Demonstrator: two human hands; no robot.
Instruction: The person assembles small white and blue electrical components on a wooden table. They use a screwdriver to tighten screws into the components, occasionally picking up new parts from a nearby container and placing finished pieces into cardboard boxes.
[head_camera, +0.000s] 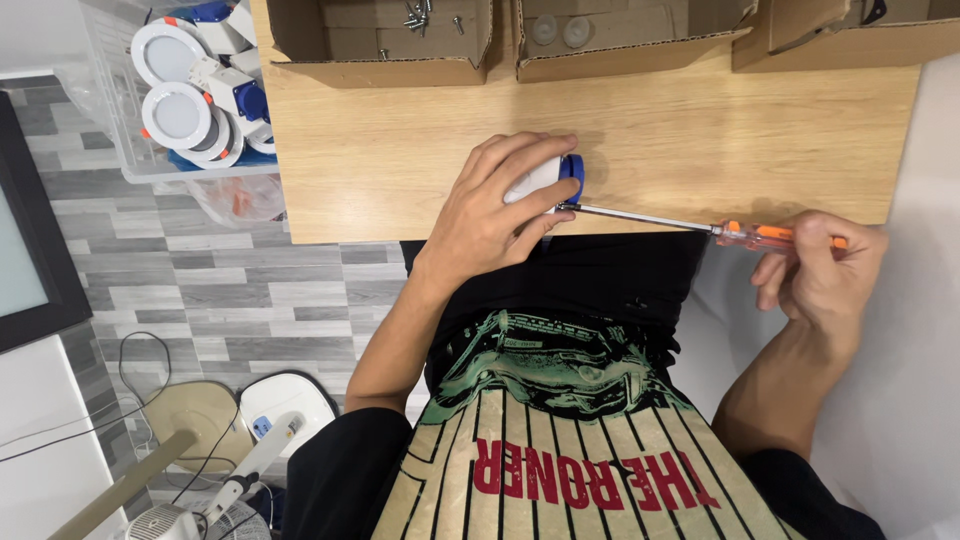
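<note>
My left hand (490, 210) presses a small white and blue device (548, 178) down on the wooden table (700, 130), near its front edge. My right hand (815, 265) grips the orange handle of a screwdriver (770, 236). Its long metal shaft runs left and its tip touches the side of the device by my left thumb. Most of the device is hidden under my fingers.
Three open cardboard boxes stand along the table's far edge: one (380, 40) holds screws, one (630, 40) holds small clear round parts. A clear bin (190, 90) of white round lamps with blue parts sits left of the table. Grey plank floor lies below.
</note>
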